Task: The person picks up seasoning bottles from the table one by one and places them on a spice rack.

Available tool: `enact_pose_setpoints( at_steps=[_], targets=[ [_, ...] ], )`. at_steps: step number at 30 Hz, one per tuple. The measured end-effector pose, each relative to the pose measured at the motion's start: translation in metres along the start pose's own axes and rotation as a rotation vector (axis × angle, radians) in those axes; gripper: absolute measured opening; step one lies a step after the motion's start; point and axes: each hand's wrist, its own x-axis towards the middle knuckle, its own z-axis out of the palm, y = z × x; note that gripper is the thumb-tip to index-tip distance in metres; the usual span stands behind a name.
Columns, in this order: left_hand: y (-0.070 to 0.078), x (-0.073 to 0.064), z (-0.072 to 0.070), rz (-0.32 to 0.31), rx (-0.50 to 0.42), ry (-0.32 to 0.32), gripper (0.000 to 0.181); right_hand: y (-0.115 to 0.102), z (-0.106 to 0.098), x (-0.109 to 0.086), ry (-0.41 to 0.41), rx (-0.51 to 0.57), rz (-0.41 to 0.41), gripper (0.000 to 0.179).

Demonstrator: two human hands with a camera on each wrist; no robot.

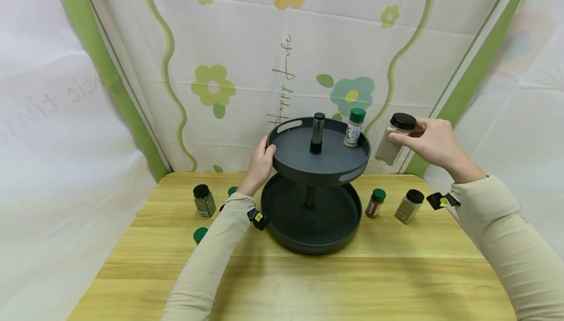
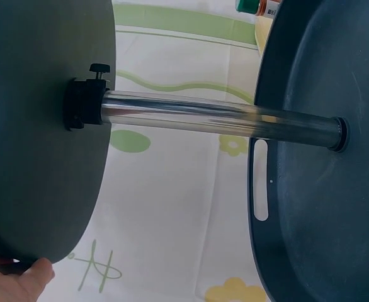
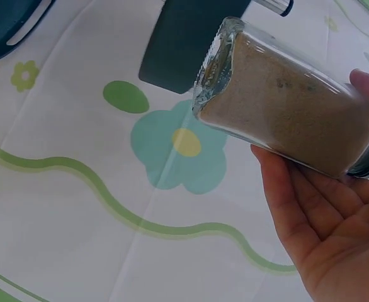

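Observation:
My right hand (image 1: pixel 440 141) holds a square glass spice jar (image 1: pixel 388 146) with a black lid, raised just right of the upper tier and slightly tilted. Brown powder fills most of the jar in the right wrist view, pinched between thumb and fingers near its lid. My left hand (image 1: pixel 260 167) grips the left rim of the dark grey two-tier turntable tray (image 1: pixel 304 168), thumb at the edge. On that upper tier stands a green-capped spice bottle (image 1: pixel 352 132), right of the central post (image 1: pixel 317 132). The lower tier (image 1: pixel 326 228) holds nothing visible.
Right of the tray, a green-capped bottle (image 1: pixel 375 204) and a black-lidded jar (image 1: pixel 409 207) stand on the wooden table (image 1: pixel 335 286). To the left are a black-lidded herb jar (image 1: pixel 204 201) and a green cap (image 1: pixel 200 234); my left arm partly covers other containers. A patterned curtain hangs behind.

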Motion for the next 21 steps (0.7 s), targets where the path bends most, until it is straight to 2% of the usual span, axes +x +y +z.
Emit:
enact_pose_setpoints(
  at_steps=[10,21],
  targets=[
    [0.000,-0.001,0.000,0.007,0.001,0.007,0.057,-0.010,-0.004,0.006,0.002,0.013,0.004,0.049],
    [0.002,-0.002,0.001,-0.024,0.014,0.002,0.058,-0.020,-0.002,0.016,0.005,0.031,-0.030,0.049]
  ],
)
